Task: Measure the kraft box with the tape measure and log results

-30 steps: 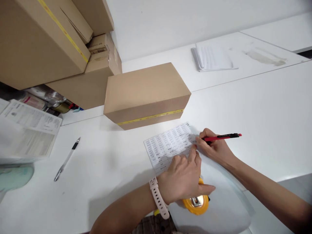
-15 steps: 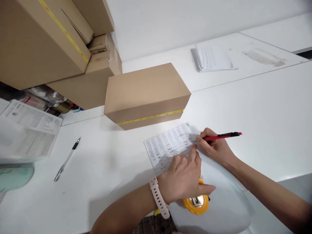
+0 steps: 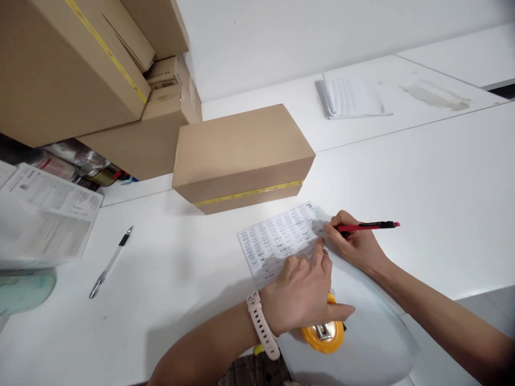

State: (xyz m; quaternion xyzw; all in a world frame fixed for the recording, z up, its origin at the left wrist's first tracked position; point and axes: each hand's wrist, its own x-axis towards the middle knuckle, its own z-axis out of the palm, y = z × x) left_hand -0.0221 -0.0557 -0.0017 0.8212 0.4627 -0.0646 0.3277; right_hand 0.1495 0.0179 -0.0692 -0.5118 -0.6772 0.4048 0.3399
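Observation:
A red and black pen (image 3: 368,226) is pinched in my right hand (image 3: 354,241), its tip at the right edge of a sheet of paper (image 3: 277,236) covered with rows of handwriting. My left hand (image 3: 301,292) lies over the lower part of that sheet, thumb stretched out to the side and a fingertip near the pen's tip. Partly hidden beneath this hand is an orange tape measure (image 3: 325,338). It rests on a pale, smooth surface (image 3: 362,343) that also lies under my hands. A light pink watch strap (image 3: 263,327) circles the left wrist.
Just beyond the paper stands a closed cardboard box (image 3: 245,145) with a yellow strip. Larger boxes (image 3: 64,69) are stacked at the back left. A clear pen (image 3: 110,262) lies on the white table (image 3: 169,321). Stacked papers (image 3: 350,96) sit at the back; a printed white package (image 3: 52,214) is at far left.
The pen in my right hand has tilted very slightly. My left hand and everything on the table stay where they were.

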